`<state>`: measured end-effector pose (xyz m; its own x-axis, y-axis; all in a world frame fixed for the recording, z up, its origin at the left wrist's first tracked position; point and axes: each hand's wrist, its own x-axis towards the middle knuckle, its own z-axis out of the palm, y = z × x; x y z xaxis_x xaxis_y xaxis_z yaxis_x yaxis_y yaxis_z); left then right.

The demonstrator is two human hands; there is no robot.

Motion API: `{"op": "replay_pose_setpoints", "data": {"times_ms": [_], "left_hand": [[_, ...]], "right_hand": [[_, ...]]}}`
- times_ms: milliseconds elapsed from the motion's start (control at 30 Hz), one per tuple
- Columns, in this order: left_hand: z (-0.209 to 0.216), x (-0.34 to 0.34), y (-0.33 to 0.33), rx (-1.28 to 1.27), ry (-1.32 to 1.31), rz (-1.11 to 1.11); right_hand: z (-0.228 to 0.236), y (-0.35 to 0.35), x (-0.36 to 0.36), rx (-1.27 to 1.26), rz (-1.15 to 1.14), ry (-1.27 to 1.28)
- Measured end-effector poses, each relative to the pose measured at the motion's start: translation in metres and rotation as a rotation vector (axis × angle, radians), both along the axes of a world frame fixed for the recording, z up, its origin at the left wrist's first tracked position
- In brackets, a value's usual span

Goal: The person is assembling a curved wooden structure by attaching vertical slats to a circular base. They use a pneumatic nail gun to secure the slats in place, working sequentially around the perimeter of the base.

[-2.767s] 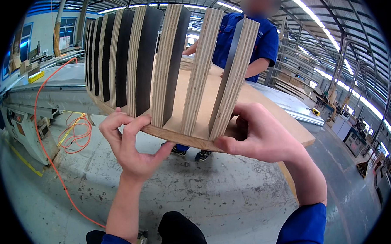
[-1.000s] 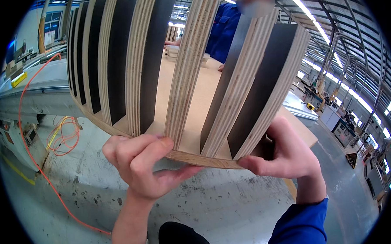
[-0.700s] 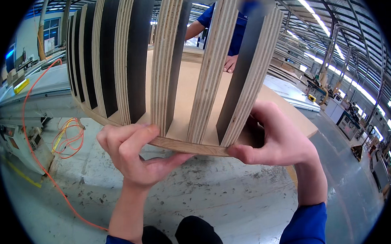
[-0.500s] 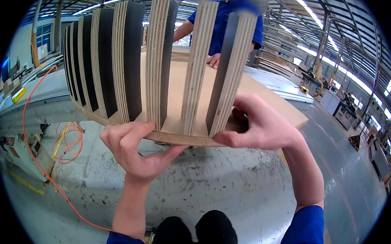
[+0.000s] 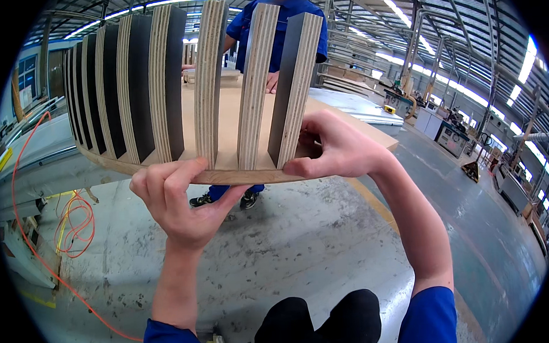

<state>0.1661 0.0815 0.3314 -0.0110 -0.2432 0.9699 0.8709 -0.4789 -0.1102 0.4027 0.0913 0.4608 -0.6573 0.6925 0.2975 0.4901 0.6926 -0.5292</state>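
Several plywood slats (image 5: 207, 82), striped at their edges and dark on their broad faces, stand upright in a row along a flat wooden board (image 5: 229, 175). At the board's near edge, my left hand (image 5: 180, 197) is closed with its fingers on top, by the foot of a slat, and its thumb underneath. My right hand (image 5: 341, 147) wraps the foot of the rightmost plywood slat (image 5: 298, 87). Its thumb presses at the near corner where slat and board meet; its other fingers are partly hidden behind the slat.
Across the board stands a person in blue (image 5: 284, 36), one hand (image 5: 272, 82) resting on its far side. An orange hose (image 5: 74, 290) hangs at the left beside a machine frame. Stacked boards (image 5: 353, 85) and workshop machines (image 5: 450, 136) stand at the right.
The board and slats sit further left and slightly higher in view, with my hands still on them. The other person's shoes now show beneath the board.
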Motion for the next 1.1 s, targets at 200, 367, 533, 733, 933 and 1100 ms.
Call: {"op": "replay_pose_setpoints", "data": {"times_ms": [200, 367, 533, 733, 933, 1100], "left_hand": [[0.0028, 0.0021, -0.0028, -0.001, -0.01, 0.004], [-0.0027, 0.0039, -0.0007, -0.026, -0.004, -0.011], [-0.0002, -0.0009, -0.0013, -0.017, 0.035, -0.014], [-0.0016, -0.0009, -0.0021, -0.03, 0.012, -0.015], [0.0013, 0.0024, -0.0028, -0.032, 0.008, -0.017], [0.0001, 0.0007, -0.0041, -0.044, 0.024, -0.031]], "right_hand": [[0.0017, 0.0014, 0.0019, 0.041, -0.015, -0.04], [-0.003, 0.0007, 0.0005, 0.047, 0.041, 0.029], [-0.002, 0.0017, 0.0003, 0.106, 0.037, -0.021], [0.0014, -0.0002, 0.0028, 0.046, 0.024, -0.037], [-0.0007, 0.0036, 0.0027, 0.026, 0.061, 0.011], [-0.0016, 0.004, 0.0043, 0.064, 0.055, -0.019]]}}
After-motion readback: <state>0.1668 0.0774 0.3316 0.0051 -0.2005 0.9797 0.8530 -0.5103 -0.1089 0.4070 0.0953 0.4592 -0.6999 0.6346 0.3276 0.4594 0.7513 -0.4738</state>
